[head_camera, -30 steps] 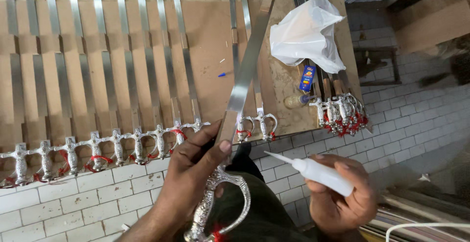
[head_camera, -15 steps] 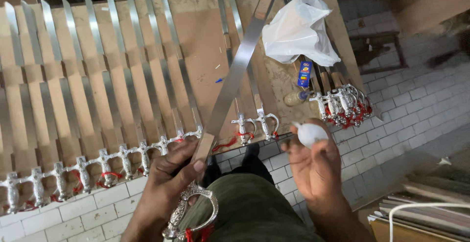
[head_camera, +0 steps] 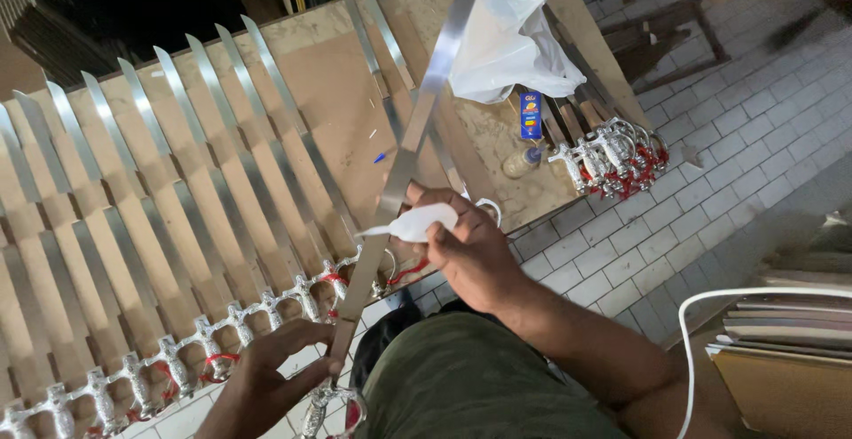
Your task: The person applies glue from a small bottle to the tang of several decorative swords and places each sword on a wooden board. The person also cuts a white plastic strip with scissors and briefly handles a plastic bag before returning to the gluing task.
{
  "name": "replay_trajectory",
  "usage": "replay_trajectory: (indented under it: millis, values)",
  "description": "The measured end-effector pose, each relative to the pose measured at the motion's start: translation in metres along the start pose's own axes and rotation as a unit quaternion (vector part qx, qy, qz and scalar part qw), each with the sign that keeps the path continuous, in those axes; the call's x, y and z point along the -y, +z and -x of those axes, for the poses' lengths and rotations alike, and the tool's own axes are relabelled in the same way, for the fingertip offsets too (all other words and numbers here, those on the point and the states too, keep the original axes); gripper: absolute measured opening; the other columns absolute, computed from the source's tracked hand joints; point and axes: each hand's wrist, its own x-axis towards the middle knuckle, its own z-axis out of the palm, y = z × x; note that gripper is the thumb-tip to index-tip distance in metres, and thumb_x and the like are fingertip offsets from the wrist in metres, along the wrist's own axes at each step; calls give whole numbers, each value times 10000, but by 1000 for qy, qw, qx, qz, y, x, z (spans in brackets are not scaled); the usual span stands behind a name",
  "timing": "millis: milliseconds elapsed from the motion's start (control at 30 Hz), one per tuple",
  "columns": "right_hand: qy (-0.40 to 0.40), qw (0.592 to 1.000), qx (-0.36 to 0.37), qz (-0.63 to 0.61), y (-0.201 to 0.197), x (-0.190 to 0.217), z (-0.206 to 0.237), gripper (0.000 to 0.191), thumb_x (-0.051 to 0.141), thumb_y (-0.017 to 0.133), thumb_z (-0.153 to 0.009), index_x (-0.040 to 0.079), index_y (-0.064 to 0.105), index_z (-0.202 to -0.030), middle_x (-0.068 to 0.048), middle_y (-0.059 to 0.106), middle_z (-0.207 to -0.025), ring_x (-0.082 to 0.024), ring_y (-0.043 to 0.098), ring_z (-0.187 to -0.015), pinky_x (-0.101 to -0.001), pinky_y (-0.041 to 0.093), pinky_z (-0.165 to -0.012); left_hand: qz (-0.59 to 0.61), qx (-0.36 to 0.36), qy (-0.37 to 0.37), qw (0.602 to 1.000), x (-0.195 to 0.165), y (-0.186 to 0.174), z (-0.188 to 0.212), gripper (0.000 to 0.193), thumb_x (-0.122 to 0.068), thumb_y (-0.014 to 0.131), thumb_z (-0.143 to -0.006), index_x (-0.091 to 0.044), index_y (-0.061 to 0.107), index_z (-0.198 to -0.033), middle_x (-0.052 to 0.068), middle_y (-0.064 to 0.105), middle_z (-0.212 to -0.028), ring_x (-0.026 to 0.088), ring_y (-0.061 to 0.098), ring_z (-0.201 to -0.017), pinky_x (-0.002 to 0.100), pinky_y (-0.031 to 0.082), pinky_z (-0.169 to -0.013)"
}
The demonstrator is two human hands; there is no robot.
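Now the right hand (head_camera: 475,253) grips a white squeeze bottle (head_camera: 417,223); the left hand (head_camera: 271,377) clasps a sword (head_camera: 395,181).

A brown wooden board (head_camera: 337,93) is serving as the work surface, sitting over a floor of pale grey tiles (head_camera: 710,190). A long row of steel sword blades (head_camera: 177,190) is lying across it side by side — their silver hilts (head_camera: 204,350) hanging past the near edge. A white plastic bag (head_camera: 506,39) is resting on the right part, with a small blue-labelled tube (head_camera: 531,115) just beside it — and a bundle of hilted swords (head_camera: 612,150) is lying at the right corner.
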Motion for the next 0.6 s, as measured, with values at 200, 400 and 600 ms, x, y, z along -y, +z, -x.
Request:
replay_trajectory:
  millis: [200,400,600]
  values:
    - [88,995,43,-28,23,-40,12,388,297,746,-970,74,571,-1235,-76,565,-1373,-200,588,-1226,-392,480,-1052,291,28,-24,956,-1,5,-28,509,-143,727,-878,11,563,-1334,126,744,-1166,221,719,-1083,365,580,-935]
    - [36,994,97,19,27,-30,15,374,365,715,-989,103,562,-1207,-71,527,-1484,-173,527,-1392,-386,459,-1118,341,-27,-38,939,-24,-3,-61,376,-253,577,-1042,87,607,-1201,147,737,-958,218,698,-705,347,555,-610]
    - [-70,994,-7,83,1,24,46,420,277,778,-995,11,583,-1256,-203,643,-1182,-265,675,-936,-421,576,-789,73,-171,-41,982,-69,-18,-26,251,-283,634,-953,-101,758,-1073,54,787,-758,160,673,-661,315,531,-560]
